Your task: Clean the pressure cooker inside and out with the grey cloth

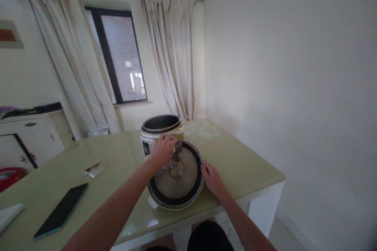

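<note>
Near the desk's (244,164) front edge, at six o'clock from the open rice cooker (146,146), the round lid (188,182) lies inner face up. The left hand (161,151) sits at the lid's eleven o'clock, fingers closed around a crumpled cloth (177,152) pressed onto the metal. The right hand (212,179) rests at the lid's three o'clock, fingers loose against the rim and gripping nothing. Wiping well here probably means short strokes around the centre ring (176,169), with the right hand bracing the rim so the lid cannot slide. A dark phone (61,208) lies well apart at eight o'clock.
</note>
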Available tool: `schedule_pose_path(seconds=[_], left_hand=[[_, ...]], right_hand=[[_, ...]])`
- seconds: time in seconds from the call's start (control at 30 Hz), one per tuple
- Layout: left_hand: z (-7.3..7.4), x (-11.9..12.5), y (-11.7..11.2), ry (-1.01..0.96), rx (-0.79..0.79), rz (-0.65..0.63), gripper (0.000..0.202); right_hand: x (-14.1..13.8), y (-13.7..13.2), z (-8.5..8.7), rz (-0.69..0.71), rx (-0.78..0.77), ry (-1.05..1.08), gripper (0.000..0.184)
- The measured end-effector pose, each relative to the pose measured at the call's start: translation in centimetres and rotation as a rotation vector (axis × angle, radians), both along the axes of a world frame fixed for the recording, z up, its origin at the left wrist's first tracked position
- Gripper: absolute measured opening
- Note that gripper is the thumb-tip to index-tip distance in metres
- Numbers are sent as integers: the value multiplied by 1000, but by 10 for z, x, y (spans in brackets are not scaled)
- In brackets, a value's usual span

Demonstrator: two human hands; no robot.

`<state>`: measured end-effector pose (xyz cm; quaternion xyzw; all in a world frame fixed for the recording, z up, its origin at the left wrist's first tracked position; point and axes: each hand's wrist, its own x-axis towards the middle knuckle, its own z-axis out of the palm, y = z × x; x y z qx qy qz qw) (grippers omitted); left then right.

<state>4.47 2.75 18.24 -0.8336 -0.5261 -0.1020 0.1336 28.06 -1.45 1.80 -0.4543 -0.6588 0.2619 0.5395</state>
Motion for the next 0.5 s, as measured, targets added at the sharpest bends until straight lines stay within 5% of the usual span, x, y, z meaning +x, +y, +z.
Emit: schedule_pose_path(seconds=[0.27, 0.5], left_hand=[[-38, 63, 2, -358, -8, -127, 44], [-61, 63, -12, -513, -216, -347, 45]], right_hand=[[3, 4, -10, -27, -30, -37, 47], [2, 7, -9, 58, -89, 170, 52]])
